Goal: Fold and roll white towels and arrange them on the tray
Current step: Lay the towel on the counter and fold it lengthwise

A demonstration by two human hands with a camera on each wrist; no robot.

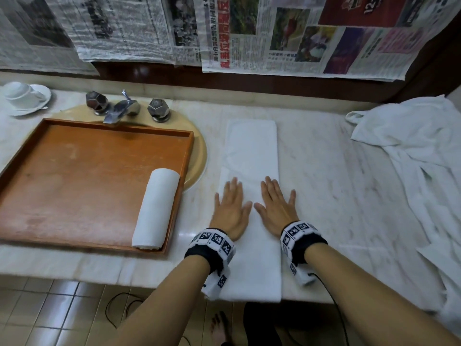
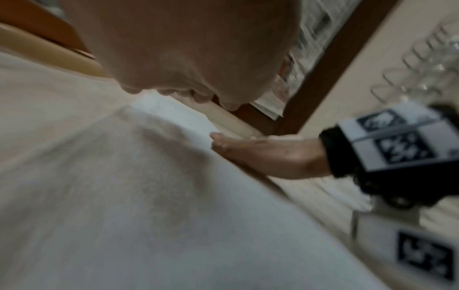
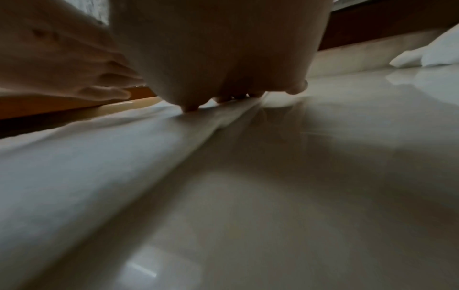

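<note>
Pressing folded towel (image 1: 252, 156) flat, left hand (image 1: 230, 211), right hand (image 1: 277, 209), fingers (image 1: 268, 187) apparently straight

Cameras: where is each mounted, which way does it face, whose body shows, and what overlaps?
Head: worn on the head, looking forward and down at the counter; both forearms show, left hand and right hand flat on the folded towel, rolled towel on the tray.
Left wrist: low, looking along the left hand over the folded towel; right hand alongside.
Right wrist: low over the counter, under the right hand; left hand beyond.
Shared: all three show both hands and the folded towel.
</note>
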